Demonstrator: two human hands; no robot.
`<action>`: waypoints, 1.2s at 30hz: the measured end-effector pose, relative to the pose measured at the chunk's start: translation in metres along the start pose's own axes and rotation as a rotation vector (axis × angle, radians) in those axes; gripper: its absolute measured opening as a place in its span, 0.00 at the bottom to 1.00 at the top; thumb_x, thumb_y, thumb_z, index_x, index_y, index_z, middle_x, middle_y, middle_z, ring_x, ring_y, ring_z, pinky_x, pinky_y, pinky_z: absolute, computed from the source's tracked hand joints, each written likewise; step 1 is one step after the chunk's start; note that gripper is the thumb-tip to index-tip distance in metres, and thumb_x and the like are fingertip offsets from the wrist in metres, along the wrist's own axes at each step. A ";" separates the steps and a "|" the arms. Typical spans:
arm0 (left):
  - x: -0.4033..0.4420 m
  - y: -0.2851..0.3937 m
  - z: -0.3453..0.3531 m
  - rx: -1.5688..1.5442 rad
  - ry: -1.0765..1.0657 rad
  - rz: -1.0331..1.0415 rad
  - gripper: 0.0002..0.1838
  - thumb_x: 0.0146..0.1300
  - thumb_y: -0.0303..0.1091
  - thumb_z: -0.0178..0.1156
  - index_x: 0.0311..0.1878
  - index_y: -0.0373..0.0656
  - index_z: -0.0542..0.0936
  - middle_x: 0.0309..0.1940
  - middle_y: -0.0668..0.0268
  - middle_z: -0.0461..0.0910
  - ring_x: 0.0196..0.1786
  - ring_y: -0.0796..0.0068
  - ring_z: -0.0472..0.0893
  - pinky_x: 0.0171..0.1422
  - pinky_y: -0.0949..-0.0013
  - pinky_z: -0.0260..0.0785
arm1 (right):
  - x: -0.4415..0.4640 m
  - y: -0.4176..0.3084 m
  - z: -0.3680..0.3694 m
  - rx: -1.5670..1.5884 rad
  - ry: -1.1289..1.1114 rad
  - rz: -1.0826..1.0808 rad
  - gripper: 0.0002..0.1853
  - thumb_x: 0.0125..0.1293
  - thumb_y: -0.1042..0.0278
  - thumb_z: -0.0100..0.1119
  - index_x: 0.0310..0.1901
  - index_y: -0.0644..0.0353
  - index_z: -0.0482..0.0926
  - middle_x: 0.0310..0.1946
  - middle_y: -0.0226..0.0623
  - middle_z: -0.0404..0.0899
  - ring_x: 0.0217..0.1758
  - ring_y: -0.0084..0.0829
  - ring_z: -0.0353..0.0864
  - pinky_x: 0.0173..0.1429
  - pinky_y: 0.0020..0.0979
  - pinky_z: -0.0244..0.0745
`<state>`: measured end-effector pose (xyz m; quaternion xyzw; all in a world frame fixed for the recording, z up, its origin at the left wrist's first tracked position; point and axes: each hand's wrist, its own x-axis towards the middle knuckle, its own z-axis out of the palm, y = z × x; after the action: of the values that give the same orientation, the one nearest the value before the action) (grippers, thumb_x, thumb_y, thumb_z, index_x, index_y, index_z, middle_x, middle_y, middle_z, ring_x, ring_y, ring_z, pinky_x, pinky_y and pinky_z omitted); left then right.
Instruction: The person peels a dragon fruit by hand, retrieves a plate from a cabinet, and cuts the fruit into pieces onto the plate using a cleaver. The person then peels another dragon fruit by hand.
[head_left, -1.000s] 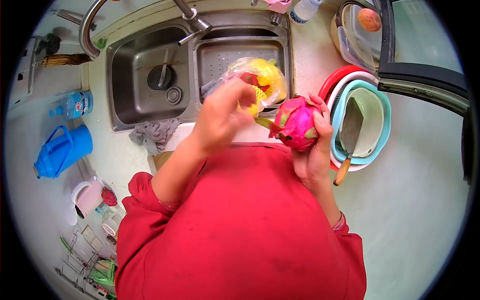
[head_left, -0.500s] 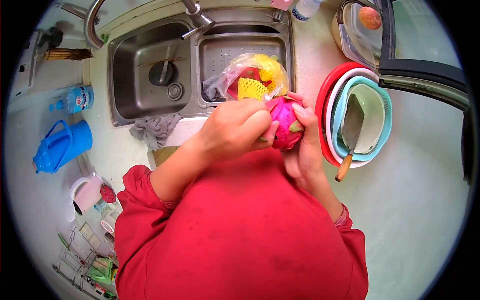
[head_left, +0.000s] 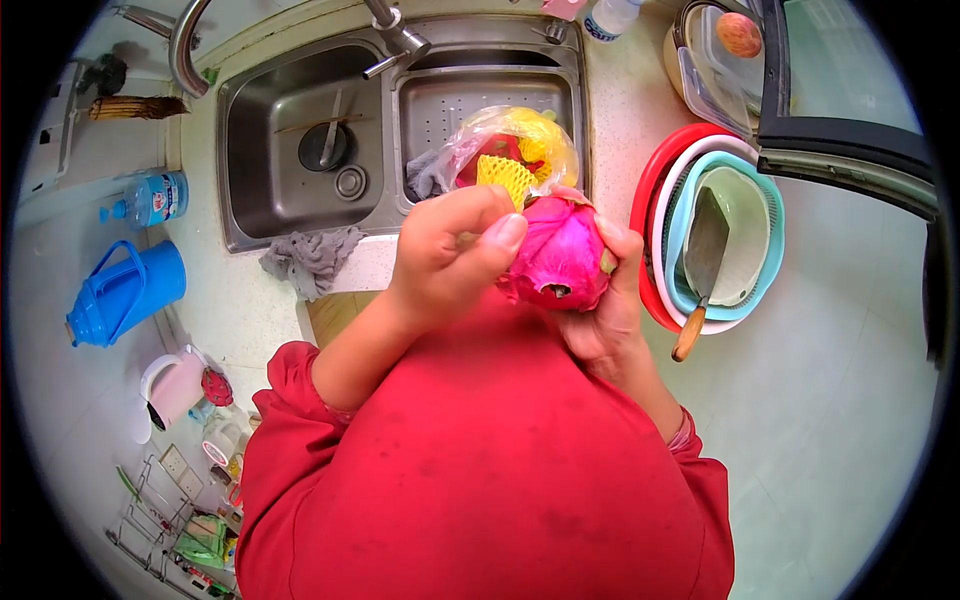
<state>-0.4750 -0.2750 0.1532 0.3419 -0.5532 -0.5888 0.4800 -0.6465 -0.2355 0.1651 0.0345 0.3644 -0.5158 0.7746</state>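
Observation:
A bright pink dragon fruit (head_left: 562, 255) is held in front of my chest, its dark-centred end facing me. My right hand (head_left: 612, 300) wraps round its right side, with the thumb on the skin near a green scale tip. At the fruit's left side is my left hand (head_left: 450, 255), fingers curled and thumb bent toward them. Whatever that hand pinches, if anything, is hidden. Just behind the fruit, a clear plastic bag (head_left: 565, 150) with red fruit and yellow foam netting (head_left: 505, 178) lies at the sink's right basin.
The double sink (head_left: 235, 150) lies ahead, with a grey cloth (head_left: 312, 260) on its front edge. Nested basins (head_left: 660, 190) stand at right, a cleaver (head_left: 707, 255) resting in them. A blue thermos jug (head_left: 140, 290) and a bottle (head_left: 160, 198) stand left.
The dragon fruit has turned so its dark-centred end shows toward me. My left hand has shifted slightly left and rotated, showing its thumb; my right hand keeps its hold.

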 end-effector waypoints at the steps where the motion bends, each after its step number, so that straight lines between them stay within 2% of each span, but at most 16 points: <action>1: -0.001 0.000 -0.001 -0.111 0.007 -0.047 0.11 0.70 0.26 0.59 0.29 0.38 0.73 0.23 0.70 0.73 0.25 0.81 0.69 0.29 0.71 0.61 | -0.001 0.000 0.001 -0.014 -0.003 -0.005 0.26 0.67 0.52 0.58 0.63 0.53 0.70 0.58 0.43 0.76 0.58 0.39 0.81 0.60 0.43 0.81; 2: -0.001 0.004 -0.005 -0.138 0.000 -0.117 0.13 0.72 0.29 0.57 0.29 0.40 0.73 0.25 0.74 0.73 0.29 0.87 0.67 0.32 0.74 0.60 | -0.002 -0.001 0.004 -0.029 -0.007 -0.010 0.27 0.67 0.51 0.58 0.63 0.53 0.69 0.58 0.44 0.76 0.58 0.40 0.81 0.57 0.44 0.83; 5: 0.001 0.008 -0.012 -0.345 0.055 -0.327 0.13 0.72 0.33 0.57 0.29 0.41 0.74 0.24 0.73 0.73 0.27 0.87 0.68 0.31 0.76 0.60 | 0.000 -0.005 0.002 -0.048 -0.138 0.053 0.31 0.65 0.48 0.58 0.65 0.54 0.67 0.58 0.46 0.75 0.56 0.42 0.83 0.49 0.47 0.88; 6: 0.010 -0.001 -0.010 -0.373 0.100 -0.203 0.12 0.72 0.36 0.56 0.32 0.41 0.75 0.22 0.72 0.73 0.19 0.87 0.66 0.23 0.78 0.59 | 0.000 -0.006 0.000 -0.049 -0.201 0.086 0.32 0.64 0.47 0.58 0.65 0.55 0.66 0.59 0.46 0.74 0.55 0.43 0.83 0.46 0.48 0.89; 9: 0.009 0.014 -0.011 -0.772 0.131 -0.504 0.12 0.71 0.38 0.56 0.36 0.39 0.76 0.18 0.71 0.72 0.11 0.85 0.61 0.14 0.77 0.53 | 0.002 -0.005 0.000 -0.059 -0.269 0.159 0.37 0.61 0.43 0.58 0.66 0.56 0.64 0.60 0.48 0.73 0.54 0.45 0.84 0.42 0.50 0.89; 10: 0.008 0.008 -0.013 -0.827 0.138 -0.528 0.12 0.71 0.39 0.56 0.39 0.38 0.76 0.16 0.71 0.70 0.09 0.85 0.57 0.11 0.76 0.48 | 0.003 -0.005 -0.002 -0.051 -0.288 0.167 0.38 0.60 0.43 0.59 0.67 0.56 0.64 0.61 0.48 0.72 0.55 0.46 0.83 0.42 0.50 0.89; 13: 0.009 0.003 -0.020 -0.921 0.104 -0.548 0.12 0.72 0.39 0.56 0.39 0.38 0.76 0.15 0.72 0.69 0.10 0.87 0.58 0.12 0.78 0.47 | 0.003 -0.005 -0.007 -0.032 -0.307 0.176 0.41 0.58 0.43 0.60 0.68 0.57 0.63 0.63 0.49 0.71 0.57 0.48 0.82 0.43 0.50 0.89; 16: 0.012 0.001 -0.022 -0.961 0.103 -0.599 0.15 0.79 0.36 0.45 0.32 0.44 0.66 0.23 0.69 0.70 0.10 0.90 0.60 0.10 0.83 0.52 | 0.000 -0.006 -0.010 -0.003 -0.305 0.186 0.42 0.56 0.44 0.62 0.69 0.58 0.63 0.63 0.50 0.71 0.60 0.50 0.80 0.47 0.52 0.88; 19: 0.015 -0.003 -0.022 -1.072 0.105 -0.593 0.14 0.79 0.35 0.46 0.33 0.43 0.67 0.24 0.68 0.70 0.10 0.90 0.62 0.10 0.84 0.51 | 0.002 -0.008 -0.022 0.063 -0.379 0.235 0.43 0.55 0.45 0.64 0.69 0.59 0.63 0.62 0.52 0.72 0.61 0.52 0.80 0.52 0.54 0.85; 22: 0.022 0.001 -0.022 -1.125 0.209 -0.701 0.13 0.78 0.35 0.47 0.35 0.40 0.69 0.24 0.67 0.71 0.10 0.89 0.63 0.10 0.85 0.54 | 0.004 -0.004 -0.030 0.138 -0.472 0.245 0.47 0.50 0.46 0.68 0.69 0.62 0.63 0.60 0.55 0.72 0.57 0.55 0.82 0.53 0.55 0.84; 24: 0.027 -0.010 -0.037 -1.228 0.236 -0.651 0.12 0.78 0.34 0.47 0.37 0.38 0.70 0.25 0.66 0.73 0.10 0.88 0.65 0.11 0.85 0.57 | 0.011 -0.002 -0.041 0.139 -0.580 0.234 0.49 0.46 0.46 0.70 0.68 0.63 0.63 0.58 0.57 0.73 0.54 0.57 0.83 0.53 0.54 0.84; 25: 0.029 -0.013 -0.044 -1.287 0.207 -0.697 0.11 0.78 0.34 0.47 0.40 0.36 0.72 0.25 0.65 0.75 0.11 0.87 0.65 0.11 0.84 0.60 | 0.012 -0.003 -0.043 0.117 -0.610 0.218 0.50 0.44 0.45 0.71 0.67 0.64 0.63 0.57 0.57 0.73 0.53 0.57 0.84 0.53 0.54 0.84; 29: 0.030 -0.030 -0.055 -1.366 0.107 -0.785 0.12 0.76 0.33 0.49 0.45 0.34 0.76 0.23 0.64 0.78 0.12 0.86 0.67 0.12 0.83 0.63 | 0.006 -0.013 -0.048 -0.063 -0.474 0.093 0.52 0.39 0.44 0.73 0.65 0.64 0.63 0.55 0.57 0.74 0.50 0.57 0.84 0.53 0.53 0.84; 30: 0.027 -0.037 -0.054 -1.414 0.048 -0.729 0.13 0.76 0.34 0.50 0.46 0.33 0.78 0.21 0.65 0.78 0.13 0.87 0.68 0.12 0.83 0.62 | 0.005 -0.011 -0.045 -0.067 -0.442 0.052 0.52 0.39 0.43 0.73 0.65 0.64 0.63 0.55 0.57 0.74 0.50 0.57 0.84 0.53 0.53 0.84; 33: 0.014 -0.046 -0.050 -1.456 0.151 -0.620 0.13 0.76 0.35 0.51 0.42 0.34 0.78 0.22 0.66 0.78 0.13 0.87 0.68 0.12 0.83 0.61 | -0.001 -0.012 -0.037 -0.177 -0.346 -0.078 0.53 0.39 0.42 0.73 0.65 0.63 0.63 0.55 0.56 0.73 0.50 0.55 0.84 0.53 0.52 0.85; 36: 0.008 -0.038 -0.049 -1.379 0.291 -0.577 0.13 0.76 0.35 0.51 0.40 0.35 0.77 0.26 0.65 0.81 0.13 0.88 0.67 0.12 0.83 0.61 | -0.003 -0.011 -0.037 -0.245 -0.320 -0.169 0.54 0.39 0.41 0.73 0.66 0.62 0.62 0.57 0.55 0.71 0.51 0.55 0.84 0.53 0.52 0.85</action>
<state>-0.4390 -0.3009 0.1100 0.1697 0.1200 -0.8522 0.4801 -0.6762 -0.2227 0.1430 -0.1730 0.2985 -0.5296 0.7750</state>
